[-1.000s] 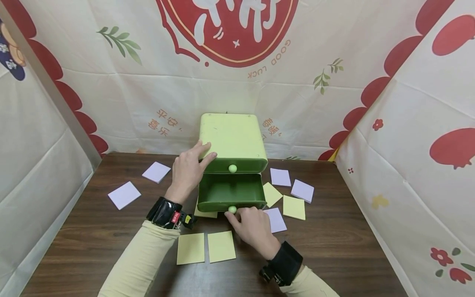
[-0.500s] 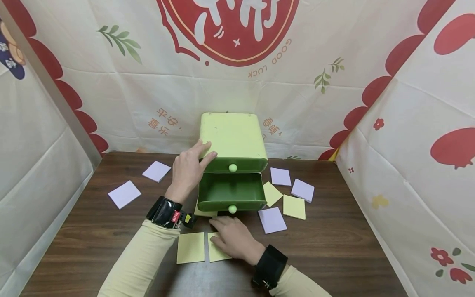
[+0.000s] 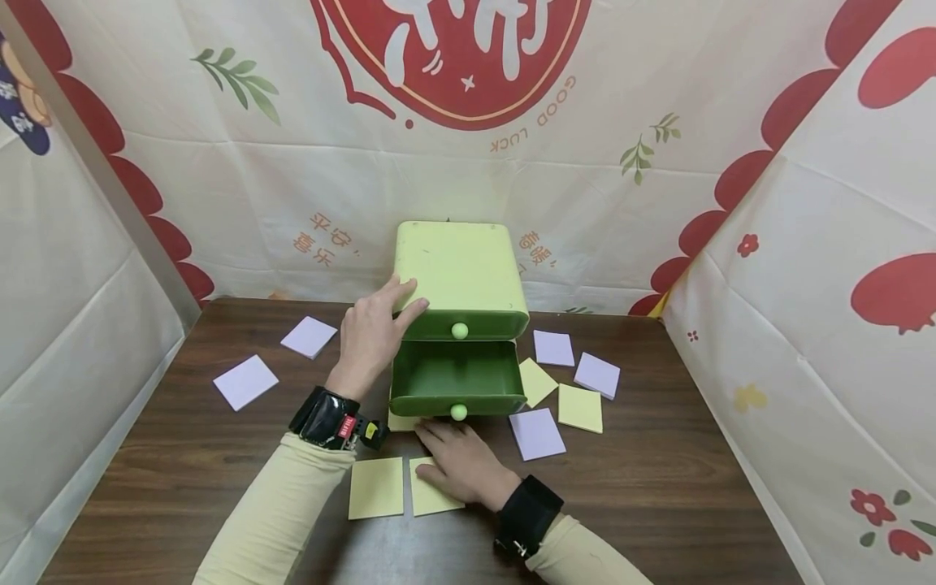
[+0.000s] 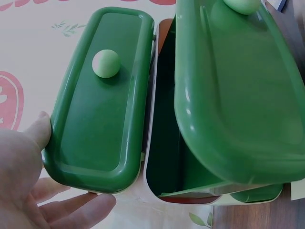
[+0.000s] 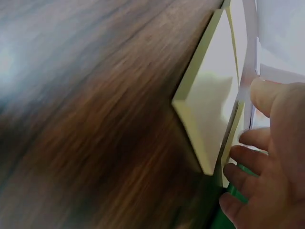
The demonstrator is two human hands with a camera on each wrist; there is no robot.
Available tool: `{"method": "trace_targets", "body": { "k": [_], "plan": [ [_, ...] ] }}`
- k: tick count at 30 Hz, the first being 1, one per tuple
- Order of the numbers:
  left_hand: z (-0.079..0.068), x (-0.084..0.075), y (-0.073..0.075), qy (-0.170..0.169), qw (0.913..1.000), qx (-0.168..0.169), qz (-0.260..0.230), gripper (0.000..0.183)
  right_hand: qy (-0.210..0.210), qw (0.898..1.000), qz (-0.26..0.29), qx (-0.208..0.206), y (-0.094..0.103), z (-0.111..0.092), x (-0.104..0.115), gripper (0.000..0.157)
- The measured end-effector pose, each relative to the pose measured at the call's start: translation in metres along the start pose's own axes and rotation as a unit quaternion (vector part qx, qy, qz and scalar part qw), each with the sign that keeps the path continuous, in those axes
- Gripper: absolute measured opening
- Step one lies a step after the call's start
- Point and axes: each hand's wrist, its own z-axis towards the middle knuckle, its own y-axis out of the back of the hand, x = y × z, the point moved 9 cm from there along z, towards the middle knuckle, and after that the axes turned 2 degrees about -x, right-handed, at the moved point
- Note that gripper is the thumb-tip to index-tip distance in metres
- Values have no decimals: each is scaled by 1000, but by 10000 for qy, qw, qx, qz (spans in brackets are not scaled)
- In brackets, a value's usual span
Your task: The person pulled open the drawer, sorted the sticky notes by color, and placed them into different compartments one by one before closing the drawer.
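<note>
A small two-drawer box [image 3: 461, 264] with a pale green top and dark green drawers stands at the back middle. Its lower drawer [image 3: 458, 370] is pulled out with nothing visible inside; the upper one [image 4: 107, 105] is closed. My left hand [image 3: 369, 333] holds the box's upper left corner, thumb on the top edge and fingers along the side. Before the drawer, my right hand [image 3: 468, 467] lies low with fingers extended, partly covering a yellow sticky note pad [image 3: 424, 491]. Its fingertips reach another yellow pad [image 3: 404, 423], partly hidden beneath the drawer.
A further yellow pad [image 3: 376, 489] lies at the front. Right of the box are yellow pads [image 3: 581, 408] and purple pads [image 3: 537, 434]. Two purple pads [image 3: 245, 383] lie at the left. Printed cloth [image 3: 292, 187] walls in the wooden table [image 3: 658, 487] at back and sides.
My right hand has left the lower drawer's knob and moved left and down to the yellow pads. The drawer stays pulled out; my left hand has not moved.
</note>
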Motion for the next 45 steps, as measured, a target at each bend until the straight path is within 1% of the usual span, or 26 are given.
{"method": "trace_targets", "body": {
  "k": [7, 11, 17, 21, 26, 28, 33, 35, 41, 45],
  "plan": [
    [-1, -1, 0, -6, 10000, 18, -5, 48, 153, 9983, -277, -479, 7, -14, -9, 50],
    [0, -1, 0, -5, 10000, 32, -6, 49, 108, 9972, -347, -655, 12, -25, -16, 45],
    [0, -1, 2, -7, 10000, 5, -20, 48, 17, 9926, -454, -1127, 23, -37, -27, 35],
    [1, 0, 2, -14, 10000, 2, -29, 48, -64, 9913, -493, -1217, 26, -43, -34, 30],
    [1, -1, 1, -20, 10000, 20, -40, 48, -279, 9903, -474, -1280, 31, -51, -44, 15],
    [0, -1, 1, -7, 10000, 25, -45, 48, -348, 9893, -476, -1332, 31, -56, -48, 11],
    [0, -2, 1, 2, 10000, 30, -52, 48, -434, 9860, -541, -1514, 32, -66, -53, 12],
    [0, -2, 1, 16, 10000, 34, -45, 49, -479, 9855, -565, -1525, 32, -69, -55, 15],
    [0, 0, 1, 48, 10000, 30, -49, 50, -624, 9866, -437, -1439, 34, -71, -61, 28],
    [0, 1, 0, 49, 10000, 52, -43, 50, -886, 9826, -324, -1599, 36, -71, -67, 28]
  ]
}}
